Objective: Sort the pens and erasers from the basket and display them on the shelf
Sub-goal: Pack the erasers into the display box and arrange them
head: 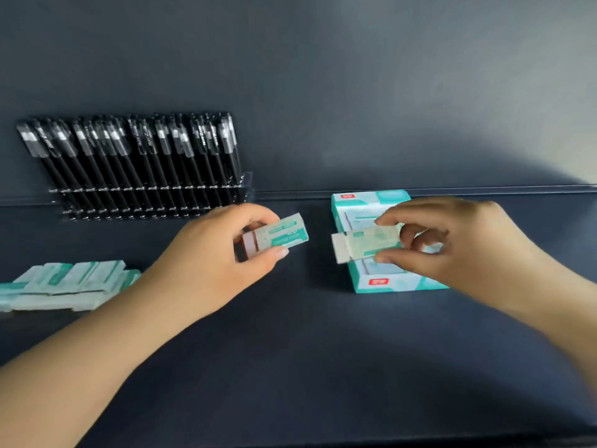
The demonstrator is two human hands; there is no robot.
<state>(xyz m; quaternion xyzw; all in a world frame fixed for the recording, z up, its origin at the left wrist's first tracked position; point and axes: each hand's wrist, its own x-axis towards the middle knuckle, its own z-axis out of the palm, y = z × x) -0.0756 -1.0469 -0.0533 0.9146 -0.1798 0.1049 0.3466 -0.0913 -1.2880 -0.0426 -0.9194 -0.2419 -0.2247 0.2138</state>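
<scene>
My left hand (223, 253) pinches an eraser (281, 234) in a teal and white sleeve above the dark shelf (290, 350). My right hand (452, 240) holds a second eraser (365, 244), its white end sticking out to the left, over an open teal eraser box (381, 282). Several more erasers (64, 282) lie in a row at the left. Several black pens (135, 156) stand in a clear rack (155, 202) against the back wall. No basket is in view.
The dark back wall (355, 92) rises behind the shelf. A narrow ledge (484, 189) runs along the back edge to the right of the pen rack.
</scene>
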